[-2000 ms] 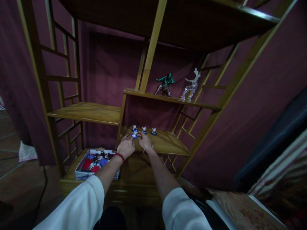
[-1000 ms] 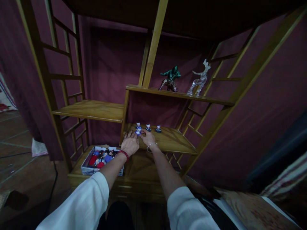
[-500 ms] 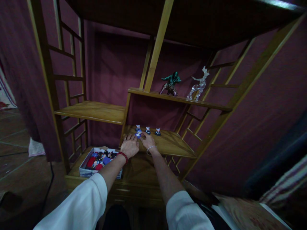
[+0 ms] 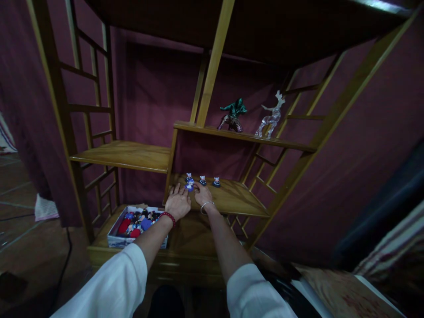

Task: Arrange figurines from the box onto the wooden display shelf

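A small blue-purple figurine (image 4: 189,185) stands near the front of the lower right shelf (image 4: 238,201). My right hand (image 4: 203,195) is at its right side, fingers bent and closed against it; part of the grip is hidden. Just left of the figurine, my left hand (image 4: 179,204) lies over the shelf edge with its fingers spread, the nearest ones close to the figurine's base. Behind are three small dark-and-white figurines in a row: the left one (image 4: 188,176), the middle one (image 4: 202,180) and the right one (image 4: 216,182).
An open box (image 4: 114,241) of several red, blue and black figurines sits on the cabinet's lower left surface. On the upper right shelf (image 4: 245,136) stand a green crouching figure (image 4: 233,115) and a clear deer (image 4: 270,117). An upright post (image 4: 215,62) divides the upper space.
The view has shifted slightly to the right. The left hand's fingers are spread a bit wider, while the right hand stays at the blue-purple figurine.
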### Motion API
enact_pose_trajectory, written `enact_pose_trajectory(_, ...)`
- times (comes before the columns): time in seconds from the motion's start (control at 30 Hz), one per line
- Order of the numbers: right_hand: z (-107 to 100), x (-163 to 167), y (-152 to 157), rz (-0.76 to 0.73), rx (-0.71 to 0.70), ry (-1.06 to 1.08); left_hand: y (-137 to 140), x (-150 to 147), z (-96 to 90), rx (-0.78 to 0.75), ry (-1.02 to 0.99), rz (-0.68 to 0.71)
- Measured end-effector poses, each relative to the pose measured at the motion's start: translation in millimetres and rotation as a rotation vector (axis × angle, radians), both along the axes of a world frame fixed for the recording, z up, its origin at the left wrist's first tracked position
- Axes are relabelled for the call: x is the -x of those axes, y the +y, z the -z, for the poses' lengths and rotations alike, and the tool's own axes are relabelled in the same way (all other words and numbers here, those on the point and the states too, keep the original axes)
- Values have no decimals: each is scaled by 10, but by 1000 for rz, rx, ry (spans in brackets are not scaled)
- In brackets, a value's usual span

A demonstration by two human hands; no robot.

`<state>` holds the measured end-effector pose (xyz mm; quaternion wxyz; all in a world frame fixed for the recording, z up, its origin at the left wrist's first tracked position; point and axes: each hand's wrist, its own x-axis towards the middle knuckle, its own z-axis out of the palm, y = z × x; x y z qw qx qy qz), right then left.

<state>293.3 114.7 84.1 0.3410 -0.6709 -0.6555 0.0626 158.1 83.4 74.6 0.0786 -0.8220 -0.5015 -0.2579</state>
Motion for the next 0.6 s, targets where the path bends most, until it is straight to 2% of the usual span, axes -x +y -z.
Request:
enact_pose_trajectory(0.23, 13, -15, -6, -21, -31, 22, -1, -9, -21, 22, -1, 8)
enact_pose_trajectory(0.6, 29, -63, 125, -56, 28, 17, -31, -3, -38, 27, -10, 3)
